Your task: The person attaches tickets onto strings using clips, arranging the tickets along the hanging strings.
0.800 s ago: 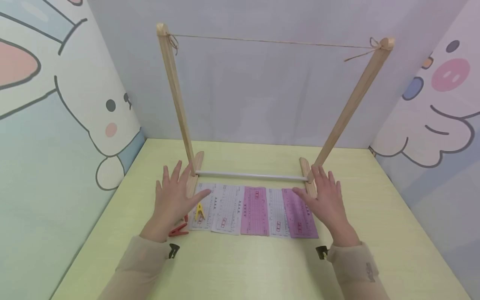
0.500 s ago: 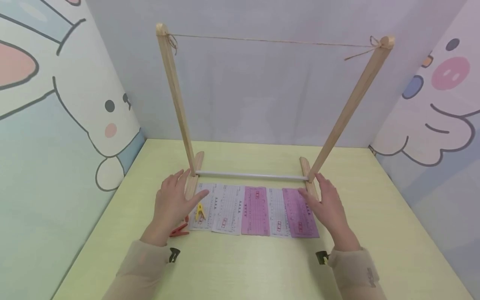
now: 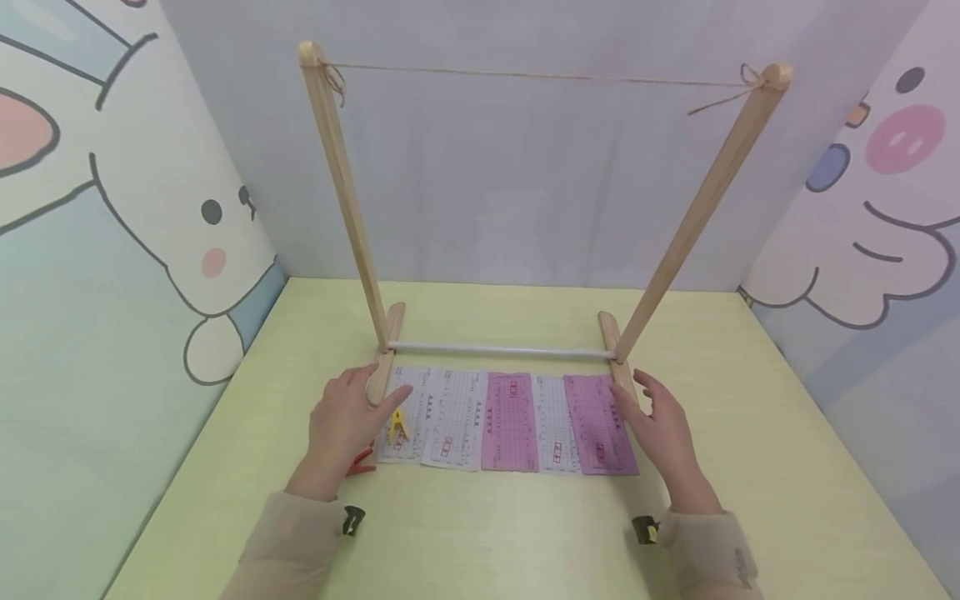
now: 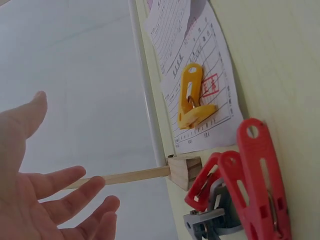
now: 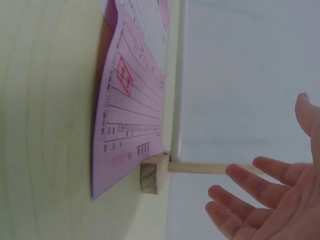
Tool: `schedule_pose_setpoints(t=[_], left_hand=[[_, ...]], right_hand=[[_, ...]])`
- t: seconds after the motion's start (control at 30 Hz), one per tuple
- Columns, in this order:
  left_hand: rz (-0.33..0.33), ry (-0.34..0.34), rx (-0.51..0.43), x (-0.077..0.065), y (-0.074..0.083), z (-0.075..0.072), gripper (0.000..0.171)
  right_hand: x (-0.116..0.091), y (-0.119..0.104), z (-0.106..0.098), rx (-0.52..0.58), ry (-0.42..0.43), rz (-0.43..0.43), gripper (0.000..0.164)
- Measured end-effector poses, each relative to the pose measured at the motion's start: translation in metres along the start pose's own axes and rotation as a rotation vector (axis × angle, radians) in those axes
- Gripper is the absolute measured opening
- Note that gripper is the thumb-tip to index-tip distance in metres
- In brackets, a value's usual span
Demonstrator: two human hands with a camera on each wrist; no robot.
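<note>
- Five paper slips (image 3: pixel 510 425), white and pink, lay flat in a row on the counter (image 3: pixel 480 542), before the wooden frame (image 3: pixel 337 167).
- Left hand (image 3: pixel 341 421) and right hand (image 3: pixel 663 429) held nothing; fingers loosely spread, near the row's two ends.
- Slips looked light, limp, easy to crease or tear; best pinched at the near edge.
- Yellow clip (image 3: pixel 397 425) sat on the leftmost slip, in the way there; red clips (image 4: pixel 262 175) and gray clip (image 4: pixel 220 215) just beside that end.
- White rod (image 3: pixel 502 350) ran behind the row, string (image 3: pixel 525 75) between post tops; frame feet (image 5: pixel 155 172) flanked the ends.
</note>
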State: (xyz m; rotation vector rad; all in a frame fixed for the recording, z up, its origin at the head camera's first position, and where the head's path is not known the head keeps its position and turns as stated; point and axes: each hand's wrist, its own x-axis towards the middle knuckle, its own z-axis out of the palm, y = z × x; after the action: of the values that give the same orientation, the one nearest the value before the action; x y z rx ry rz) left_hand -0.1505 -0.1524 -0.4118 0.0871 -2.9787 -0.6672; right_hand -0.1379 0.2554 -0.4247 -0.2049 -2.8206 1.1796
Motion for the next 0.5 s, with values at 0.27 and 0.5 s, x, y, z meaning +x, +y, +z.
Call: schedule_pose_setpoints(t=[0.27, 0.5], left_hand=[[-0.009, -0.034, 0.020, -0.002, -0.005, 0.013, 0.074], [-0.030, -0.037, -0.001, -0.004, -0.009, 0.024, 0.074]], right_hand=[[-0.001, 0.015, 0.004, -0.030, -0.087, 0.084, 0.073], [-0.003, 0.026, 0.006, -0.002, -0.138, 0.183, 0.074]])
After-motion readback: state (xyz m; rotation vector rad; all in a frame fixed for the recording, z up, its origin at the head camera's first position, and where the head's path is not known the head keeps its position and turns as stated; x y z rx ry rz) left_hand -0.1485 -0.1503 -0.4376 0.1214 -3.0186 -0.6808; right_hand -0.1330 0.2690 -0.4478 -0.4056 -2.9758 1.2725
